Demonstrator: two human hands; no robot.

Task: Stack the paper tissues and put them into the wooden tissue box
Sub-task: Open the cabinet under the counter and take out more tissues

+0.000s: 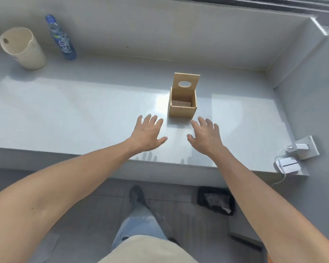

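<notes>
Both hands are hovering palm-down over the grey tabletop [84,114], fingers fully spread, holding nothing: the left hand [147,133] is sitting just near-left of the wooden tissue box [182,104], the right hand [205,135] just near-right of it, neither touching it. The box is standing upright mid-tabletop with its lid [186,82] tilted up at the back, oval slot showing, and a pale stack of paper tissues [180,103] is lying inside at the bottom. A paper roll [23,48] and a blue bottle [62,38] are standing well apart at the far left.
</notes>
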